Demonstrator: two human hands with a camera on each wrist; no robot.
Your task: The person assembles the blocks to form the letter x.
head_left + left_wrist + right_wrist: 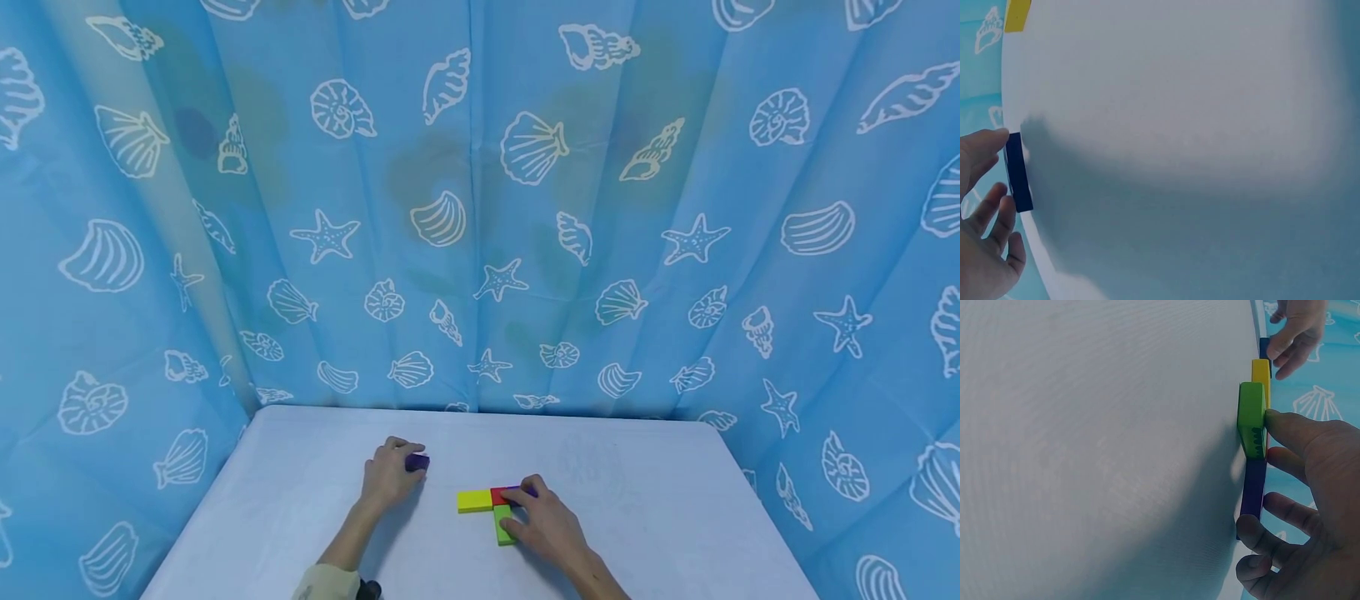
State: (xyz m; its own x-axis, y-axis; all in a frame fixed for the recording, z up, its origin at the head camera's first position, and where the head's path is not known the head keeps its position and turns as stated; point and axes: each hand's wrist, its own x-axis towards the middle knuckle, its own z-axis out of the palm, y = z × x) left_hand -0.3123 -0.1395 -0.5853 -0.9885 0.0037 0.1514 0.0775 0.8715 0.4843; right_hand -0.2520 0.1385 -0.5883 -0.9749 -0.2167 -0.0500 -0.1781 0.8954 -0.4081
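My left hand (388,473) pinches a small purple block (417,462) by its ends between thumb and fingers, left of the other blocks. Those others lie in a T shape: a yellow block (475,501) at the left, a red block (498,497) at the junction, a green block (504,527) running toward me, and a second purple block (1254,487) to the right. My right hand (553,527) spans the right part, its thumb at the green block's side and its fingers bent around the purple block, which they partly cover in the head view.
The blocks lie on a table with a white cover (300,467). Blue curtains (480,250) with white shell and starfish prints hang behind it and along both sides.
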